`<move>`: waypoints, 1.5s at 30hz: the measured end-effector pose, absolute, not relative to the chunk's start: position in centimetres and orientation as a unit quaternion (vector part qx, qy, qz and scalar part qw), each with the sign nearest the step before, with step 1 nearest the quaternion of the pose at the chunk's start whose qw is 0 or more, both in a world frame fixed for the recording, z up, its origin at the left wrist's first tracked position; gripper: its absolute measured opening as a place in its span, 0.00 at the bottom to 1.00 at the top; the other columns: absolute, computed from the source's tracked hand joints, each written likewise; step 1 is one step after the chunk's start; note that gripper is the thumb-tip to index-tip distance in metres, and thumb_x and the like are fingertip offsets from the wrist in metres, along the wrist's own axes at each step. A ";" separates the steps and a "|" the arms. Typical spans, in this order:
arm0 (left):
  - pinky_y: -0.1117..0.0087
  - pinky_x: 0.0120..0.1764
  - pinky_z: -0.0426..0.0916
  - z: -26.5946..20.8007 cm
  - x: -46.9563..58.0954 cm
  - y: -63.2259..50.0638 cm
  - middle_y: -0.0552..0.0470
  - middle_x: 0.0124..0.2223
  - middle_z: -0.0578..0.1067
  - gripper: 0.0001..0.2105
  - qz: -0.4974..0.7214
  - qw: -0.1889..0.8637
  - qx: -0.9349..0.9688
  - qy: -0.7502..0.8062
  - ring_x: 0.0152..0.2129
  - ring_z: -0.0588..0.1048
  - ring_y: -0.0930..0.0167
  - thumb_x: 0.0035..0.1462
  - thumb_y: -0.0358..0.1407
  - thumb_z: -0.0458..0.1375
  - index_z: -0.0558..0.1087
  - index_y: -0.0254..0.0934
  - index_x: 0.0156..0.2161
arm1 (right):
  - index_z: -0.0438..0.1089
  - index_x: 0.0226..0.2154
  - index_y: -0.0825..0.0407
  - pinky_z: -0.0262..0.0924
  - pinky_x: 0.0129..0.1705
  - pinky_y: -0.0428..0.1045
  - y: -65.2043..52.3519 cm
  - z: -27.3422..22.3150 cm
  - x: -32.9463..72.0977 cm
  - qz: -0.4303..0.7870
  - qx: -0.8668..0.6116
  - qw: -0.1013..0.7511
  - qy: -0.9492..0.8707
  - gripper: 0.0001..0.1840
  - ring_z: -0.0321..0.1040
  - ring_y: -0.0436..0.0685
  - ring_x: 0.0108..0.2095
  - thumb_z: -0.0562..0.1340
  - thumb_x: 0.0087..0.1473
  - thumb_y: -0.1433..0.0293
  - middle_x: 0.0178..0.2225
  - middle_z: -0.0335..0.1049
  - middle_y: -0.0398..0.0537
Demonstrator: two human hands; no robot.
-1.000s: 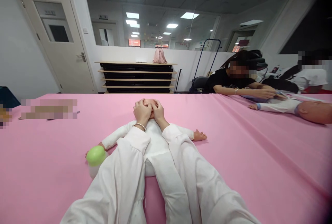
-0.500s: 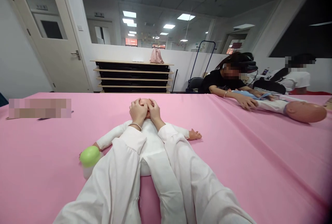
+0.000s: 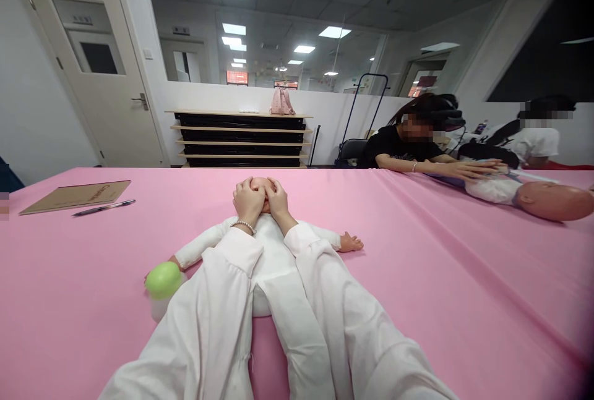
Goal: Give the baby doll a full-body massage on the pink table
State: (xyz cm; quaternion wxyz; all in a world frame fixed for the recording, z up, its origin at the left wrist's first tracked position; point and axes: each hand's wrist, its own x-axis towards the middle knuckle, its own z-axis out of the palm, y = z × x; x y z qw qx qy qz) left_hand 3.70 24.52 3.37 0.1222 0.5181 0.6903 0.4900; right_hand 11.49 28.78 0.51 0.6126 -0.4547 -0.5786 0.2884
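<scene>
A baby doll (image 3: 266, 258) in white cloth lies on its back on the pink table cover, head away from me and arms spread. My left hand (image 3: 249, 199) cups one side of its head, fingers curled over the top and thumb on the face. On the other side my right hand (image 3: 278, 201) does the same, its thumb close to the left one. Both palms cover most of the doll's face (image 3: 262, 183). Beside the doll's hand at left stands a bottle with a green cap (image 3: 164, 280), partly hidden by my sleeve.
A brown notebook (image 3: 77, 196) and a pen (image 3: 104, 208) lie at the far left of the pink cover (image 3: 417, 301). At right, a co-worker in black (image 3: 390, 146) has both hands on another baby doll (image 3: 552, 200). Beyond the table stand stacked boards (image 3: 241, 137) with a pink backpack (image 3: 281, 102).
My hands keep their hold on the doll's head, with hardly any movement. The co-worker's near hand has shifted right along the other doll's body. My view has turned slightly left.
</scene>
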 end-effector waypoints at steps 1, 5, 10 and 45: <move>0.61 0.53 0.59 3.4 3.7 24.5 0.48 0.54 0.64 0.22 0.491 0.122 0.516 0.691 0.50 0.62 0.61 0.53 0.41 0.50 0.64 0.40 0.54 | 0.67 0.44 0.53 0.54 0.54 0.50 28.8 0.5 11.5 0.292 -0.456 0.613 -0.575 0.19 0.62 0.54 0.48 0.57 0.47 0.68 0.47 0.67 0.48; 0.61 0.54 0.58 3.3 3.7 24.7 0.48 0.54 0.64 0.20 0.493 0.122 0.507 0.696 0.51 0.63 0.62 0.57 0.39 0.45 0.65 0.41 0.54 | 0.68 0.42 0.53 0.54 0.53 0.49 28.7 1.0 11.3 0.318 -0.470 0.614 -0.548 0.18 0.63 0.52 0.48 0.50 0.51 0.72 0.47 0.67 0.47; 0.62 0.54 0.58 3.2 3.6 24.7 0.48 0.54 0.64 0.21 0.492 0.118 0.518 0.690 0.51 0.62 0.62 0.54 0.39 0.48 0.65 0.40 0.54 | 0.67 0.44 0.55 0.53 0.55 0.49 28.4 1.2 11.4 0.324 -0.465 0.610 -0.554 0.19 0.61 0.53 0.50 0.52 0.49 0.73 0.48 0.66 0.49; 0.64 0.54 0.57 3.0 3.6 24.8 0.48 0.54 0.64 0.22 0.493 0.117 0.523 0.686 0.51 0.63 0.64 0.53 0.40 0.50 0.64 0.40 0.54 | 0.67 0.45 0.53 0.53 0.54 0.50 28.6 0.7 11.6 0.290 -0.465 0.607 -0.576 0.20 0.61 0.54 0.49 0.56 0.47 0.68 0.48 0.66 0.49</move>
